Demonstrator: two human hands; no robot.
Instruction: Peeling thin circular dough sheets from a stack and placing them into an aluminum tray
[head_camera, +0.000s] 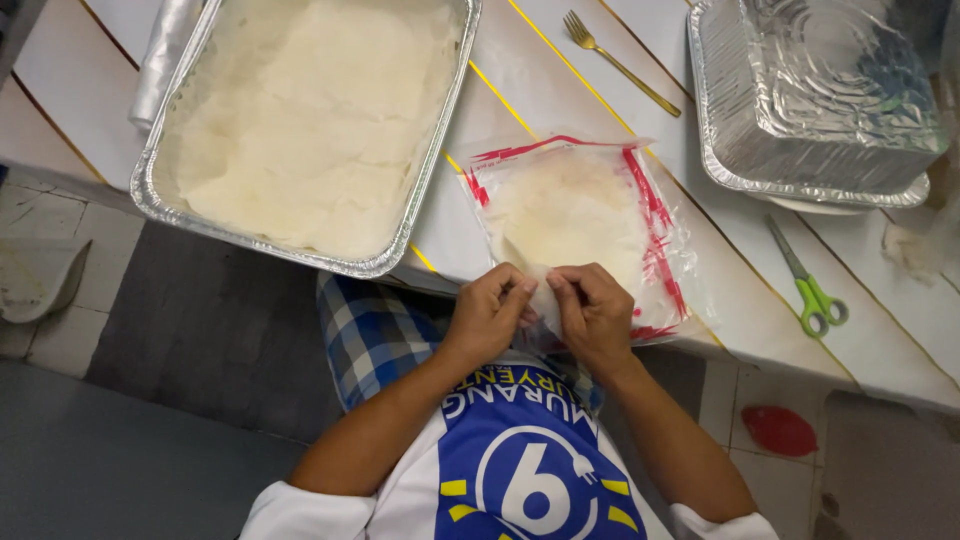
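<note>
Two foil trays sit on the table (560, 75): one tray (300, 250) full of pale dough at my left, one empty tray (815, 185) at far right. Between them lies one clear bag (585, 215) with red stripes, plus one gold fork (620, 65); one pair of green scissors (810, 290) lies right of the bag.

The bag's near end reaches the table edge, just before my body; bare table shows between the bag and each tray.

My left hand (485, 315) and right hand (595, 315) meet at that near end, fingers closed narrow, together pinching one thin pale wrapper (545, 295). The knuckles nearly touch.
</note>
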